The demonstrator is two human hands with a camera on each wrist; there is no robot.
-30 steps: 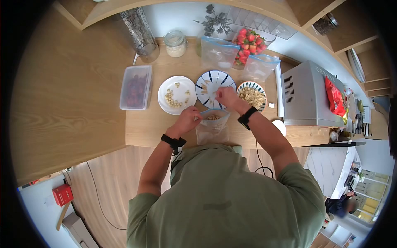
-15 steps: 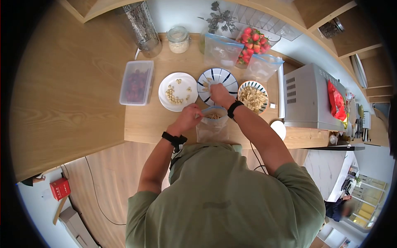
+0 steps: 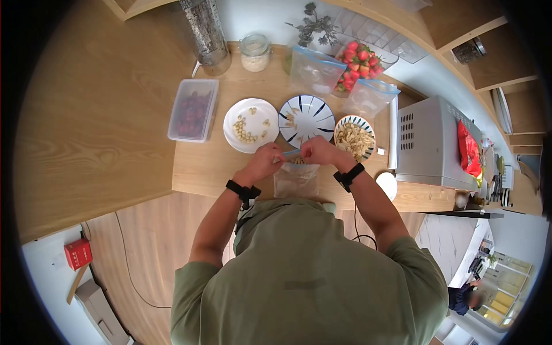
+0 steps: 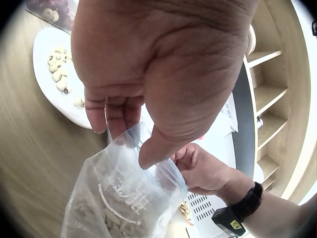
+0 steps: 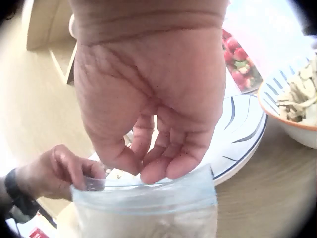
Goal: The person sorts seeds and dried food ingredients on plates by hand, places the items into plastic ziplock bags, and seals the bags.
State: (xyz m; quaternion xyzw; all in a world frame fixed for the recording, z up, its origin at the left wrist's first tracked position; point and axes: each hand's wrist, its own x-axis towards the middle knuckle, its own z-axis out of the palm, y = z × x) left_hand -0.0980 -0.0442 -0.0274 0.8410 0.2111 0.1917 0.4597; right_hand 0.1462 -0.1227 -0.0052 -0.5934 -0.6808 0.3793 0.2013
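Observation:
My left hand (image 3: 264, 162) (image 4: 163, 74) pinches the left edge of a clear zip bag (image 3: 296, 183) (image 4: 119, 198) (image 5: 148, 213) between thumb and fingers. Pale, thin pieces lie in the bag. Above its mouth is my right hand (image 3: 322, 152) (image 5: 153, 104), fingers curled with their tips bunched together; anything between them is hidden. Behind the bag stands a blue-striped plate (image 3: 313, 118) (image 5: 240, 129) with a few pale pieces on its left side. A white plate (image 3: 261, 109) (image 4: 47, 84) to its left carries small round pale pieces.
A striped bowl of pale slices (image 3: 353, 141) (image 5: 302, 99) stands right of the plates, a lidded box (image 3: 192, 112) left. Behind are a glass jar (image 3: 255, 54), two clear bags (image 3: 316, 72) and strawberries (image 3: 359, 63). A silver appliance (image 3: 431, 144) borders the right side.
My right hand has moved from the blue-striped plate back toward me, to the bag's mouth. My left hand keeps its grip on the bag. The head view has shifted slightly.

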